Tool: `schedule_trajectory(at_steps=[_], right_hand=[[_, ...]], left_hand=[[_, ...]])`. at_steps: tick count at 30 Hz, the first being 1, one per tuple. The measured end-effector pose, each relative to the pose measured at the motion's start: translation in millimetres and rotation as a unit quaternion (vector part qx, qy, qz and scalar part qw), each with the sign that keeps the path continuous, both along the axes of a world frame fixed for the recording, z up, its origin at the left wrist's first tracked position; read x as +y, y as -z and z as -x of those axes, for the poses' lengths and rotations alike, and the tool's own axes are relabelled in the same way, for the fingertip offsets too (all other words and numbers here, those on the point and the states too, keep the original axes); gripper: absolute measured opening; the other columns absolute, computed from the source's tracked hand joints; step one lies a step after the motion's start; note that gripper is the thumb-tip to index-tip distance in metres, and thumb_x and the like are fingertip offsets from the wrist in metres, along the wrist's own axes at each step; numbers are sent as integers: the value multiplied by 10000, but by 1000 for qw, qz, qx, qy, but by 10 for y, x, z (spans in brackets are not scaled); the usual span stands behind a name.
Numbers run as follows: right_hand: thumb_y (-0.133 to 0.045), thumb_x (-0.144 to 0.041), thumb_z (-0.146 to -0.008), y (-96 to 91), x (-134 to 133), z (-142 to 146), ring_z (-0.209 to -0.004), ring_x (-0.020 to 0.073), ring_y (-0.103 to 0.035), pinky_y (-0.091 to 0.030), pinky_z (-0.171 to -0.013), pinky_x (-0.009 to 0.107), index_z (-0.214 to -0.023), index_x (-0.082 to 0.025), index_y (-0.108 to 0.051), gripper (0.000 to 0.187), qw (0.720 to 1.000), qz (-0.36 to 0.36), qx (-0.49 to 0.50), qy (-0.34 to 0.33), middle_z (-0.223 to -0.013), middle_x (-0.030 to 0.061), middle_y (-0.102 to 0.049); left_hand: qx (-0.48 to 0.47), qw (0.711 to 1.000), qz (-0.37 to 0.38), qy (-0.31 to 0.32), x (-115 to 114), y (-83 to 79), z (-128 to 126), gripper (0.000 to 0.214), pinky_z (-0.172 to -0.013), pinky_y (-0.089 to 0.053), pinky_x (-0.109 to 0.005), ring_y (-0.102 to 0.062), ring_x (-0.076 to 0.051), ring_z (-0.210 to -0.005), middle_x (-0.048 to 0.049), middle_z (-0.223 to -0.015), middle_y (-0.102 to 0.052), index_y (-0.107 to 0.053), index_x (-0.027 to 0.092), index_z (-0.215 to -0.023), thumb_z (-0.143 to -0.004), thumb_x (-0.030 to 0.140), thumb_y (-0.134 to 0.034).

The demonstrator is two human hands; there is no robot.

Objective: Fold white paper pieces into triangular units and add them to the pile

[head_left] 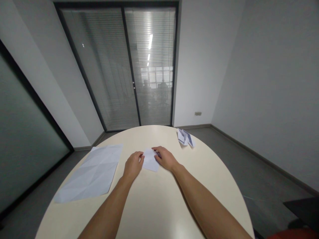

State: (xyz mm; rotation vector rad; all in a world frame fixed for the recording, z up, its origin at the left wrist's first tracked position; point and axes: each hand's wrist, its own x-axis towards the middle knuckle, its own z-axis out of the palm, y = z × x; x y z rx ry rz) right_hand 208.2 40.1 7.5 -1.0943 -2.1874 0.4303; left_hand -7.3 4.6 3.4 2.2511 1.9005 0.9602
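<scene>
Creased matt paper sheet (94,172), small smooth paper piece (150,162), folded matt paper bundle (183,137), smooth faintly glossy tabletop (149,205), shiny glass door (109,66)

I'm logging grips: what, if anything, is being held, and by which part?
A small white paper piece: left hand at its left edge, right hand at its right; gripping or merely touching cannot be told.

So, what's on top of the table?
On the table: a creased sheet at left, a small paper between the left hand and right hand, and folded paper near the far edge. Whatever lies under the papers is covered.
</scene>
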Motion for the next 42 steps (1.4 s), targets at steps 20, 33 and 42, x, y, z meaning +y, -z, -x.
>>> schedule_trajectory(at_steps=[20,33,42], right_hand=[[-583,-202,-930,-36,3,24,-1111,225,-619,-426,-1018,336,-1116,-204,-777,269,997,-22,-70,-12,-1165,68,-745],[-572,-245,-944,-57,-12,24,-1062,265,-613,-431,-916,349,-1017,-204,-784,227,983,-12,-85,164,-1117,101,-743],[-561,-226,-933,-85,-14,35,-997,241,-610,-421,-856,323,-915,-183,-733,178,981,-3,-92,169,-1045,110,-726]], left_hand=[[44,997,-9,58,48,80,28,455,-1162,-384,-462,-570,-242,-1302,-91,-1390,-649,-670,214,-1289,-894,57,-508],[74,994,3,76,-88,-75,-53,345,-1057,-450,-425,-633,-247,-1093,-87,-1156,-718,-768,212,-1122,-839,123,-591],[41,991,32,121,-116,-84,-27,343,-1071,-445,-427,-596,-258,-1167,-88,-1239,-686,-753,235,-1150,-824,186,-656]])
